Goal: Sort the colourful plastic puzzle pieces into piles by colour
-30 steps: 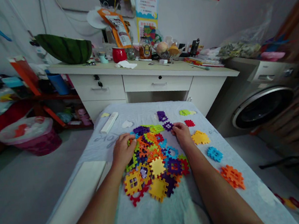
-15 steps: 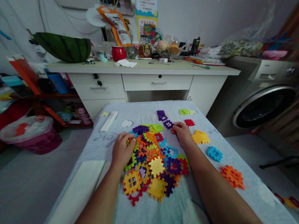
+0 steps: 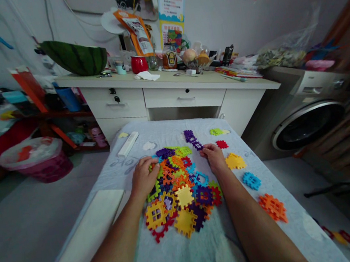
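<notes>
My right hand is closed in a pinch on the near corner of a purple interlocking plastic tile with window-like holes. This tile lies against another purple tile farther back on the cloth. My left hand rests at the left edge of a heap of mixed coloured tiles, thumb and forefinger apart. A green tile shows between them; whether they touch it is unclear. Yellow, orange, blue, red and purple tiles overlap in the heap between my forearms.
Right of my right arm lie separate green, red, yellow, blue and orange tiles. A white bar sits at the back left. Beyond stands a white desk; a washing machine is at right.
The purple tile in my right hand now appears tipped flatter to view and slightly to the right. My left hand has hardly moved; the view shifted a little.
</notes>
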### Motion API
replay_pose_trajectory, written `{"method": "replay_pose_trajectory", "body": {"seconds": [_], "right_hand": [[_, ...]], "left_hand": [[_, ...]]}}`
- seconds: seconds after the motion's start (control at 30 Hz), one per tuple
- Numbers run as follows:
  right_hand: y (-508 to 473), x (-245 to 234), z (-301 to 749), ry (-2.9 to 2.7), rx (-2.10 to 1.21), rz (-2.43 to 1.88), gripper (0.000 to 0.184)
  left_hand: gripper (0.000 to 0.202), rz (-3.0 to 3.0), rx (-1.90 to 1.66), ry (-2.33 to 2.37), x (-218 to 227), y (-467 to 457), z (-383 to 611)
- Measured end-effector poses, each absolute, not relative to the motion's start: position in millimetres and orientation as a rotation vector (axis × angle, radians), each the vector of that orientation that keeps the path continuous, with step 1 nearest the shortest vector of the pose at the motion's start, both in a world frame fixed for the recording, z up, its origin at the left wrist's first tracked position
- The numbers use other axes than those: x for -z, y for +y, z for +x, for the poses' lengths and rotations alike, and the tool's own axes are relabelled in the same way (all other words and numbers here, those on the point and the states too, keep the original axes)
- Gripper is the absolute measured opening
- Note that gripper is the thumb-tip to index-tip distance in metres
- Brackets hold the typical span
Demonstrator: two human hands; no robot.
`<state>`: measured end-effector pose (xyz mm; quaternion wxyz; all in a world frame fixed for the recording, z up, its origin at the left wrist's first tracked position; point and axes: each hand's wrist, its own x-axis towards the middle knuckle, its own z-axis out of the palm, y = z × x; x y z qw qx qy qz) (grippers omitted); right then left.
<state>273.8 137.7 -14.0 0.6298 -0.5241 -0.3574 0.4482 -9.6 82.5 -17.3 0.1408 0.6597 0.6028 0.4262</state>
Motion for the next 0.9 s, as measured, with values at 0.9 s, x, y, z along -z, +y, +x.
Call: {"method": "replay_pose_trajectory", "body": {"seconds": [0.9], "right_hand": [[135.6,13.3,271.7,-0.841,-1.009,-1.211,0.025]], "left_hand": [[0.027,1.885,-1.239,1.729,18.1,82.7,-10.2]]}}
